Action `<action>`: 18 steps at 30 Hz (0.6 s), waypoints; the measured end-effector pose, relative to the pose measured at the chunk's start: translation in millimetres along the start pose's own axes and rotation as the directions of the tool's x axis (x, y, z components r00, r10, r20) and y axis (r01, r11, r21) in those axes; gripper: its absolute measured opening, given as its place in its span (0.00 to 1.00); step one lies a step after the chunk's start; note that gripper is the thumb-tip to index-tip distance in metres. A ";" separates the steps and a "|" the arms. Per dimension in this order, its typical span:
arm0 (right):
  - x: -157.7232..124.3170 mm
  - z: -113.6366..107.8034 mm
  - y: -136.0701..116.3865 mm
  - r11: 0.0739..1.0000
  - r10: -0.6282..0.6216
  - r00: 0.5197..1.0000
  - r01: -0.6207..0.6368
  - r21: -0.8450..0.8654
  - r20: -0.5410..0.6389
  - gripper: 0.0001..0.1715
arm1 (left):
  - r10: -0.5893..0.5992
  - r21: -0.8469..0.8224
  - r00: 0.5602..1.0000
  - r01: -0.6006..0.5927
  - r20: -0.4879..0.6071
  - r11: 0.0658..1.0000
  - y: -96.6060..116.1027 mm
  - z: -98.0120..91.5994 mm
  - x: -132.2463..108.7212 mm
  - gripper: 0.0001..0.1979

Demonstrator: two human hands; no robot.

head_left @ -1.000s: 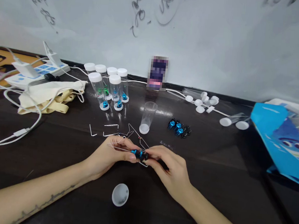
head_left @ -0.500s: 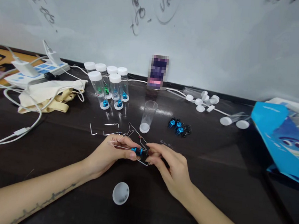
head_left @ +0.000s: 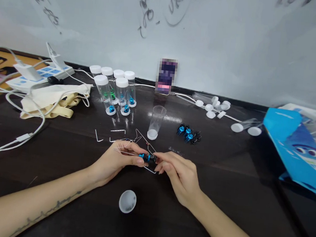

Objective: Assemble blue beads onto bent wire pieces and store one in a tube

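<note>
My left hand (head_left: 119, 162) pinches a small blue and black component (head_left: 147, 157) that has thin wire leads sticking out to the left. My right hand (head_left: 179, 174) meets it from the right, fingertips closed on the same component's black end. Both hands hover just above the dark table (head_left: 224, 183). An open clear tube (head_left: 156, 122) stands just beyond them, and a loose white cap (head_left: 127, 201) lies in front of them. Bent wire pieces (head_left: 117, 135) lie on the table by my left fingers.
Several capped tubes (head_left: 116, 91) with blue and green parts stand at back left. A small heap of blue and black components (head_left: 188, 133) lies right of the open tube. Empty tubes and caps (head_left: 217, 107), a cloth bag (head_left: 51, 100), cables with a power strip (head_left: 37, 74), and a blue package (head_left: 296, 149) lie around.
My right fingers loosened from the component half a second ago and have closed on its right end again. My left hand keeps its pinch and has hardly moved.
</note>
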State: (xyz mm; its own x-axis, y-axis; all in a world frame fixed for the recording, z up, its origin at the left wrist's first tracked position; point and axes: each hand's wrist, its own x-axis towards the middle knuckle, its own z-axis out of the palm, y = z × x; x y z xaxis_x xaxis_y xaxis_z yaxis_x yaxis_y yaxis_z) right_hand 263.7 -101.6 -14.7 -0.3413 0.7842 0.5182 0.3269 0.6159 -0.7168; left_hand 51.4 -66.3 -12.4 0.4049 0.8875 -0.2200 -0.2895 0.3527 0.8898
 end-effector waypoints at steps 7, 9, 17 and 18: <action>-0.4 0.2 0.4 1.000 -0.025 1.000 0.025 0.003 -0.014 0.17 | 0.004 0.011 1.000 -0.004 -0.016 1.000 -1.8 -1.7 -0.1 0.10; -0.1 0.2 0.3 1.000 -0.024 1.000 0.024 0.005 -0.013 0.17 | 0.002 0.009 1.000 -0.002 -0.015 1.000 -1.6 -1.4 -0.4 0.10; -0.6 -0.3 0.3 1.000 -0.004 1.000 0.004 -0.001 -0.013 0.18 | 0.002 0.010 1.000 -0.002 -0.011 1.000 -1.2 -2.5 -1.2 0.10; -0.8 -0.2 0.4 1.000 -0.006 1.000 0.006 0.000 -0.009 0.18 | 0.000 0.012 1.000 0.000 -0.011 1.000 -1.1 -2.6 -1.0 0.10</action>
State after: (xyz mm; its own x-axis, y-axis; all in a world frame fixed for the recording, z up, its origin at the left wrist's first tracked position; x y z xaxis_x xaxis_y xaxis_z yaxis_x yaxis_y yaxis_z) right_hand 264.3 -102.0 -15.3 -0.3350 0.7813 0.5266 0.3247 0.6204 -0.7139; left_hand 49.1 -66.9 -14.2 0.3956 0.8907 -0.2242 -0.2792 0.3491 0.8945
